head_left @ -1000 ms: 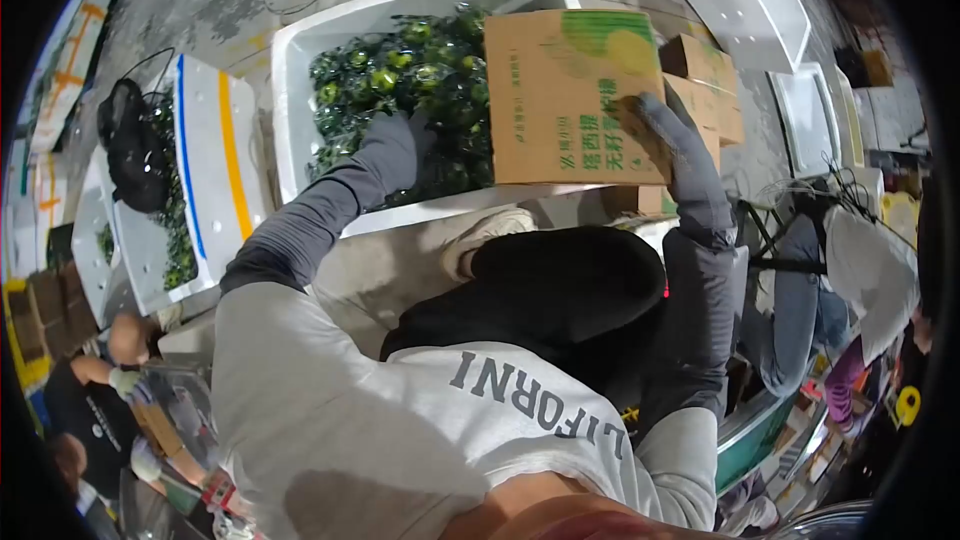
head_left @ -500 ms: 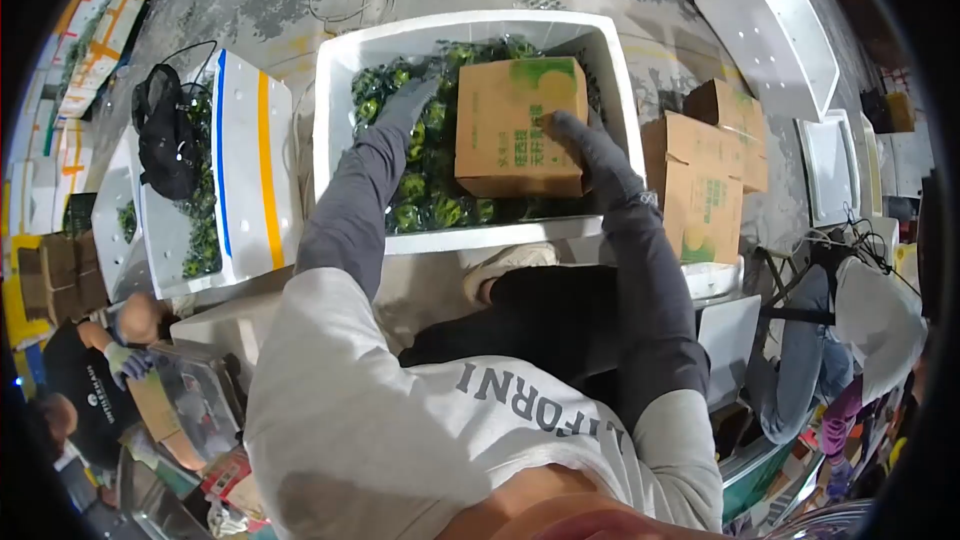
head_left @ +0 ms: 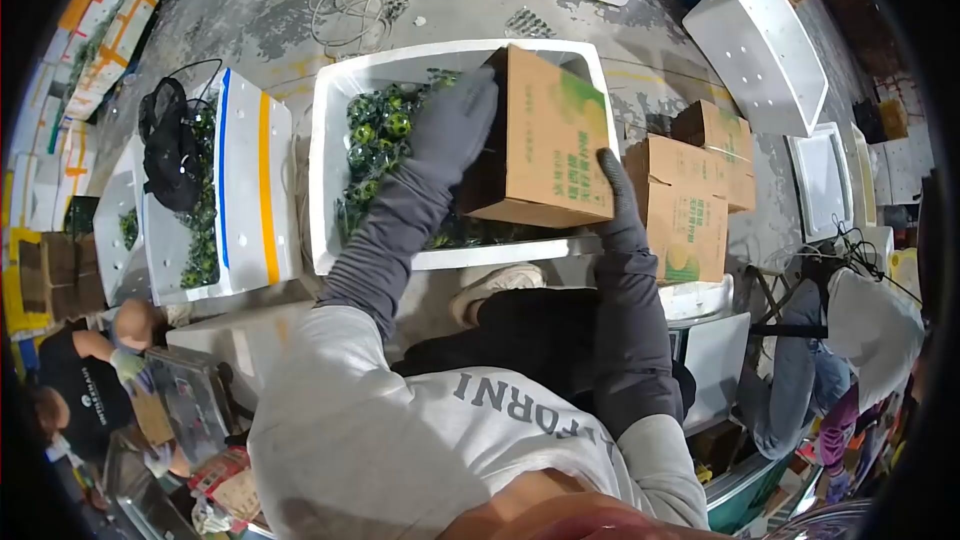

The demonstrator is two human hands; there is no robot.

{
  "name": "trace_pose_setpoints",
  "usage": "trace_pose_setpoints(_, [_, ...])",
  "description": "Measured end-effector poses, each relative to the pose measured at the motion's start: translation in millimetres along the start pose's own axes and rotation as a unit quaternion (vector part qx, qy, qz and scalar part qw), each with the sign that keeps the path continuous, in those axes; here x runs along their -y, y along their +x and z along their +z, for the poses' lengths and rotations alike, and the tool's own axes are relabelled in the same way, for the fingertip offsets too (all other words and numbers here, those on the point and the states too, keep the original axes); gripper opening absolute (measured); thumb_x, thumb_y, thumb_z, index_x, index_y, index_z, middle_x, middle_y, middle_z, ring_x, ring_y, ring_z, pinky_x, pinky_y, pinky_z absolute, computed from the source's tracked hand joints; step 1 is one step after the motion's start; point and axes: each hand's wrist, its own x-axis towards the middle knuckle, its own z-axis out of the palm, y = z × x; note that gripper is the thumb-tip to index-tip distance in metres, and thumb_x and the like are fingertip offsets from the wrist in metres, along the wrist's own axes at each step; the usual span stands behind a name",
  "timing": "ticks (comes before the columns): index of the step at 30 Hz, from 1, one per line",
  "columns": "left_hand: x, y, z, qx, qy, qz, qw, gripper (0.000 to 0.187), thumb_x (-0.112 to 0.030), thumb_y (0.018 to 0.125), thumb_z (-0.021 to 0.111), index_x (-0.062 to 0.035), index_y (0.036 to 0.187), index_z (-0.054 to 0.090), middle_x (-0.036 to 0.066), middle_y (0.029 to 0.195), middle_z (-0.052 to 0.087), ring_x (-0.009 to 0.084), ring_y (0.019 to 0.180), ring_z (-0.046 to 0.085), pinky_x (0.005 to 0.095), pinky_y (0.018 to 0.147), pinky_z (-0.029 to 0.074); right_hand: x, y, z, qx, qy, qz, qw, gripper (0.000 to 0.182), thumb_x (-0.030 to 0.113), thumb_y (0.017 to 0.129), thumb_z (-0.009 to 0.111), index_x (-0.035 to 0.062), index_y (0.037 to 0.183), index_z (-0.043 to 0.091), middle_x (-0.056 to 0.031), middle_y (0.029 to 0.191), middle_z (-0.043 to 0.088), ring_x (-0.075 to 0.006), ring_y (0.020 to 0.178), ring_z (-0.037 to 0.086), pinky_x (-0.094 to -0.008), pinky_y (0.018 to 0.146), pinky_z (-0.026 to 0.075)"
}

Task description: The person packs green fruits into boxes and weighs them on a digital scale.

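A cardboard box (head_left: 555,145) with green print is tilted over a white foam box (head_left: 323,180), its left side in shadow. My right hand (head_left: 622,202), in a grey glove, grips the cardboard box at its lower right corner, thumb on the printed face. Against its shadowed left side lies my left hand (head_left: 455,125), also gloved, with fingers stretched out together. Whatever is beneath that palm is hidden. Dark green round produce in clear wrapping (head_left: 385,120) fills the left part of the foam box.
More cardboard boxes (head_left: 685,205) stand to the right. On the left, another foam box (head_left: 245,180) holds green produce, with a black bag (head_left: 170,145) on it. Cables (head_left: 350,5) lie on the floor. Co-workers (head_left: 85,380) (head_left: 870,330) are at both sides.
The cardboard box has tilted, exposing its shadowed left side. My left hand has moved right from the produce to that side. My right hand has shifted down to the box's lower corner.
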Motion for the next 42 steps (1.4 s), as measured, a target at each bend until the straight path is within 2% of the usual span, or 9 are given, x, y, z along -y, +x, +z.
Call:
trace_pose_setpoints(6, [188.9,32.6,15.0,0.158,0.209,-0.27,0.926,0.076,-0.069,0.079,0.047,-0.0161,0.134,0.045,0.017,0.133,0.048,0.0354,0.123,0.044,0.0408,0.101,0.035,40.5,-73.5,14.2,-0.044,-0.032,-0.147,0.988,0.045,0.031,0.092,0.056,0.0004,0.124,0.05,-0.014,0.112,0.06,-0.0208,0.097,0.063,-0.0316,0.08,0.054])
trace_pose_setpoints(12, [114.5,26.8,28.4,0.234,0.109,-0.156,0.953,0.079,-0.056,0.077,0.062,0.0008,0.13,0.047,0.027,0.122,0.054,0.0393,0.114,0.052,0.0409,0.095,0.04,36.5,-153.9,-31.2,-0.127,0.13,-0.178,0.967,0.051,0.037,0.09,0.058,0.0032,0.127,0.049,-0.0134,0.115,0.06,-0.0242,0.103,0.06,-0.0381,0.088,0.05])
trace_pose_setpoints(13, [39.5,31.2,13.7,0.307,0.016,-0.301,0.903,0.075,-0.05,0.076,0.067,0.0033,0.125,0.05,0.027,0.119,0.055,0.0398,0.106,0.056,0.0431,0.088,0.044,35.0,-163.8,-28.3,-0.111,0.177,-0.179,0.961,0.05,0.034,0.089,0.061,0.0027,0.126,0.05,-0.0133,0.115,0.06,-0.0242,0.105,0.059,-0.0381,0.091,0.049])
trace_pose_setpoints(15, [113.5,38.0,45.9,0.259,0.283,-0.119,0.916,0.068,-0.041,0.075,0.071,0.0051,0.121,0.052,0.026,0.116,0.057,0.039,0.103,0.057,0.045,0.089,0.045,28.3,-159.7,-46.8,-0.046,0.288,-0.162,0.943,0.048,0.029,0.087,0.065,0.0017,0.124,0.051,-0.0131,0.117,0.06,-0.0233,0.109,0.058,-0.0372,0.095,0.047])
trace_pose_setpoints(20, [98.8,3.5,105.0,0.291,0.107,0.17,0.935,0.085,-0.02,0.072,0.074,-0.0023,0.141,0.027,0.024,0.135,0.042,0.0362,0.123,0.042,0.0394,0.104,0.032,36.4,-162.7,-34.9,-0.038,0.287,-0.263,0.921,0.043,0.027,0.088,0.063,0.0025,0.122,0.054,-0.0117,0.12,0.06,-0.0207,0.108,0.059,-0.0356,0.095,0.048])
trace_pose_setpoints(22, [137.2,-19.1,130.6,0.399,0.174,0.047,0.899,0.086,-0.033,0.071,0.073,-0.0052,0.14,0.03,0.025,0.138,0.037,0.0358,0.128,0.036,0.0438,0.104,0.032,31.2,-159.5,-49.1,-0.044,0.287,-0.297,0.91,0.042,0.027,0.089,0.061,0.0025,0.122,0.054,-0.0124,0.119,0.06,-0.0215,0.106,0.06,-0.036,0.094,0.048])
trace_pose_setpoints(27, [99.7,-16.8,126.3,0.399,0.339,0.135,0.842,0.084,-0.04,0.071,0.072,-0.0057,0.138,0.034,0.025,0.136,0.038,0.034,0.129,0.036,0.0447,0.103,0.034,54.3,-216.8,-29.0,-0.01,0.292,-0.346,0.892,0.041,0.025,0.091,0.058,0.0016,0.123,0.052,-0.0127,0.12,0.059,-0.0214,0.106,0.06,-0.0363,0.092,0.049])
trace_pose_setpoints(31, [105.0,-38.8,148.1,0.069,0.08,0.424,0.899,0.076,-0.056,0.076,0.064,-0.0054,0.13,0.051,0.024,0.13,0.049,0.0337,0.122,0.046,0.0399,0.101,0.037,54.8,-264.2,-50.8,-0.039,0.254,-0.454,0.853,0.042,0.025,0.09,0.059,0.0003,0.123,0.051,-0.014,0.12,0.059,-0.0231,0.106,0.06,-0.0376,0.093,0.048])
trace_pose_setpoints(42, [-29.8,-98.9,172.1,0.394,0.032,0.216,0.893,0.065,-0.042,0.078,0.063,-0.0054,0.13,0.048,0.02,0.128,0.05,0.0292,0.118,0.049,0.0362,0.097,0.04,-2.1,-386.3,-131.7,-0.063,0.351,-0.563,0.746,0.04,0.031,0.089,0.06,0.0043,0.119,0.057,-0.0121,0.115,0.063,-0.0234,0.105,0.061,-0.0393,0.092,0.049])
